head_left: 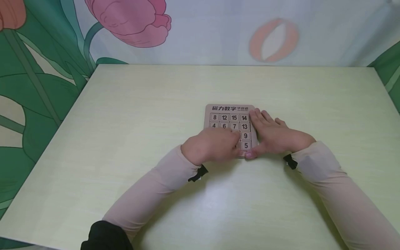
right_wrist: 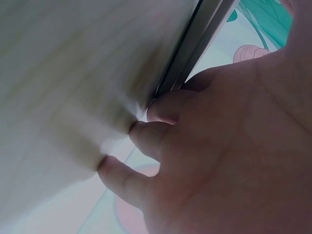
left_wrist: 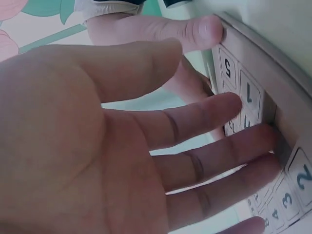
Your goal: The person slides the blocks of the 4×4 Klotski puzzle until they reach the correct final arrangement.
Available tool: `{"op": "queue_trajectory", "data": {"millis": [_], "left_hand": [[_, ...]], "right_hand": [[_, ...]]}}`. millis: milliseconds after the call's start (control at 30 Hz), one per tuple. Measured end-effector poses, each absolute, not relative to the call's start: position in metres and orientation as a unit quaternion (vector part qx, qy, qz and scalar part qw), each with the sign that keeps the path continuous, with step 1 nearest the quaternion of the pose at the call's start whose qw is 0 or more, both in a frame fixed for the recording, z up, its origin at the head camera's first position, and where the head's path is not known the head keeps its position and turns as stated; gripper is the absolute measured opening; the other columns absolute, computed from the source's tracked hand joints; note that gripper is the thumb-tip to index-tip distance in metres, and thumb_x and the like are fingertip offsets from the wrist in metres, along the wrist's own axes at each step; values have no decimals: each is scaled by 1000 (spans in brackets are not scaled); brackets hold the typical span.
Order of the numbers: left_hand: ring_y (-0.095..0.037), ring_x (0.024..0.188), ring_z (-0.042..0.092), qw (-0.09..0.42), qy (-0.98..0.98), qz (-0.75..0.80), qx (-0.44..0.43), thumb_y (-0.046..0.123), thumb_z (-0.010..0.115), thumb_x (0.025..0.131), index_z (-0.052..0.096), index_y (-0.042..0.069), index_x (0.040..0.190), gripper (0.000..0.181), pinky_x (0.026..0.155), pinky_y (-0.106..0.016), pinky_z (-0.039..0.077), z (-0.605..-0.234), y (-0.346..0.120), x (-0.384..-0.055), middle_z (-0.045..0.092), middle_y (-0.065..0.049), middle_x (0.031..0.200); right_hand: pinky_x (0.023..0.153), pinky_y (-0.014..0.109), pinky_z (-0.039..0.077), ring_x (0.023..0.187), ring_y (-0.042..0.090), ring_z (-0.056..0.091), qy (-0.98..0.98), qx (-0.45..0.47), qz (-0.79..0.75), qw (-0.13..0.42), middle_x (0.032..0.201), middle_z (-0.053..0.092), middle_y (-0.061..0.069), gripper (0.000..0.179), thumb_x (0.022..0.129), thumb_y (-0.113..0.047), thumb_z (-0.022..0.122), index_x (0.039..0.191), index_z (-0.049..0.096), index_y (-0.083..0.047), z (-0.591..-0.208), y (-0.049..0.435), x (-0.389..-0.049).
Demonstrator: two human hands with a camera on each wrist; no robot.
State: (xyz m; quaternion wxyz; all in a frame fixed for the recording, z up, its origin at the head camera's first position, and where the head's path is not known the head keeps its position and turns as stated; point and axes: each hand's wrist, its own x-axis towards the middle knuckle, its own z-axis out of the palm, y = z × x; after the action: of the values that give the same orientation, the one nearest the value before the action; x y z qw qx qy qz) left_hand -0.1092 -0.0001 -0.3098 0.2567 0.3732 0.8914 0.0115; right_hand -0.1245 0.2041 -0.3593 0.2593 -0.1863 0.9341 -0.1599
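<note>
A flat number sliding puzzle (head_left: 229, 108) with a pale frame and square numbered tiles lies on the table. My left hand (head_left: 215, 144) reaches over its lower left part and hides several tiles there. In the left wrist view the left fingers (left_wrist: 209, 119) are nearly straight, tips at the tiles beside a gap between the 1 tile (left_wrist: 249, 92) and the 2 tile (left_wrist: 303, 170). My right hand (head_left: 275, 137) rests along the puzzle's right side, its thumb at the lower right corner. Its other fingertips (right_wrist: 109, 168) touch the tabletop in the right wrist view.
The pale table (head_left: 125, 104) extends around the puzzle on every side. Behind it hangs a light backdrop (head_left: 212, 31) with printed flowers and leaves. Each wrist wears a black strap (head_left: 197, 173), and both sleeves are light pink.
</note>
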Motion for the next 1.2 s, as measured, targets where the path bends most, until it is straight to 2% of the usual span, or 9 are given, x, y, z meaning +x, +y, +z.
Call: {"op": "queue_trajectory", "data": {"millis": [233, 467, 667, 867, 1200], "left_hand": [[-18, 93, 59, 259, 900, -3, 351, 33, 47, 108, 60, 8, 130, 37, 79, -35, 50, -307, -2, -110, 66, -5, 112], [-19, 87, 60, 258, 900, -1, 353, 33, 48, 107, 63, 6, 126, 36, 76, -33, 49, -306, -2, -108, 66, -6, 104], [-19, 79, 60, 262, 897, -2, 356, 34, 48, 107, 68, 9, 109, 32, 69, -33, 49, -304, -1, -106, 65, -3, 93], [-18, 80, 59, 251, 892, -1, 375, 33, 48, 107, 68, 8, 111, 32, 71, -32, 48, -304, 0, -105, 65, -3, 94], [-18, 84, 59, 252, 890, 3, 379, 42, 51, 105, 69, 9, 112, 38, 75, -33, 49, -308, 1, -104, 66, -2, 95]], "right_hand": [[112, 69, 2, 150, 42, -10, 935, -185, -156, 260, 165, -11, 23, 146, 69, -76, 75, 158, -11, 2, -358, 204, -124], [112, 69, 2, 150, 43, -10, 934, -188, -154, 261, 165, -11, 23, 146, 70, -76, 74, 158, -12, 1, -356, 204, -124], [113, 69, 1, 150, 42, -11, 934, -186, -156, 262, 165, -12, 23, 146, 69, -76, 75, 158, -12, 1, -357, 204, -125], [112, 69, 1, 150, 42, -11, 933, -186, -156, 264, 164, -12, 23, 147, 69, -76, 75, 158, -12, 1, -357, 205, -124], [112, 69, 1, 150, 42, -11, 933, -187, -160, 264, 164, -12, 24, 147, 69, -76, 75, 158, -12, 2, -355, 203, -124]]}}
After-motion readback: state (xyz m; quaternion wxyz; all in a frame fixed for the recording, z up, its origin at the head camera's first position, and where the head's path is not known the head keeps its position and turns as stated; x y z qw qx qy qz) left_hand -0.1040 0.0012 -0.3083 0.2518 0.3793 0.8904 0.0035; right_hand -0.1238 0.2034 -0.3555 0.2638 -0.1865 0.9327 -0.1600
